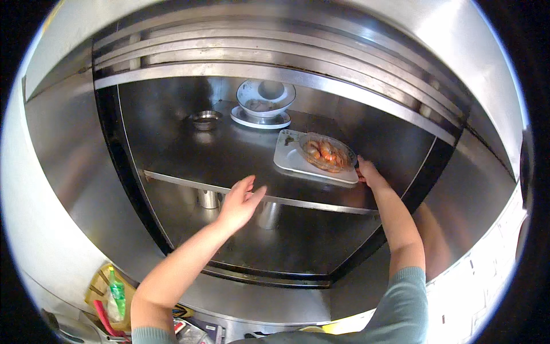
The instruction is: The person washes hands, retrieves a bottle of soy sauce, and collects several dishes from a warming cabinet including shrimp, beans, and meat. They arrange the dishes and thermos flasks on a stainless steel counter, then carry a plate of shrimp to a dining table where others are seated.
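Observation:
My right hand (pixel 368 172) grips the right end of a white rectangular tray (pixel 287 157), its thumb by the rim of a clear bowl. Inside that clear oval bowl (pixel 306 142), standing on the tray, lie orange cooked shrimp (pixel 328 154). The tray is over the upper shelf (pixel 240 161) of a metal cabinet; whether its underside touches the shelf is hard to tell. My left hand (pixel 241 204) holds nothing, fingers apart, in front of the shelf's front edge, left of the tray.
A white bowl (pixel 275 112) sits on a white-rimmed plate (pixel 238 122) at the shelf's back. Left of them is a small steel bowl (pixel 206 120). Metal containers (pixel 209 200) stand on the lower level. A raised slatted shutter (pixel 266 56) spans the top. Below left is a green bottle (pixel 117 292).

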Demonstrator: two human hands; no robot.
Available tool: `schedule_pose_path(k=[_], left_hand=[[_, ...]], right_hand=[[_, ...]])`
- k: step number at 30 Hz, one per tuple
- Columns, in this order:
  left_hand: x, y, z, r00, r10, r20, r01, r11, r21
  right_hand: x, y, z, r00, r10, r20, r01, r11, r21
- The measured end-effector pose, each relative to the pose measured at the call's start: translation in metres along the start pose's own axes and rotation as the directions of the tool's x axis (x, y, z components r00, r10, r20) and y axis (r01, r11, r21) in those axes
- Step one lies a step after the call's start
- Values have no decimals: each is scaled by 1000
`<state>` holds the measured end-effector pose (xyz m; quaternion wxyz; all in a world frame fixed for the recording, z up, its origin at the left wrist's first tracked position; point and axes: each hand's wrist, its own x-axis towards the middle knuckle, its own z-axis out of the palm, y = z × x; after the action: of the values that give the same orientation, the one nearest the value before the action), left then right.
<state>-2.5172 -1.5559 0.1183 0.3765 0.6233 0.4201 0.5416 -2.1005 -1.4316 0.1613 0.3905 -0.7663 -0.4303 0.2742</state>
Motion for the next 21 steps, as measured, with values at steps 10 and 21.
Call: schedule_pose_path(k=[10,21], left_hand=[[156,-72,59,932,-355,70,361,901,-240],[138,-28,79,913,-385,133,399,777,-487]], right_hand=[[25,10,9,999,-26,-19,23,989,-145],[62,45,-5,965,-230,-123,207,962,-177]])
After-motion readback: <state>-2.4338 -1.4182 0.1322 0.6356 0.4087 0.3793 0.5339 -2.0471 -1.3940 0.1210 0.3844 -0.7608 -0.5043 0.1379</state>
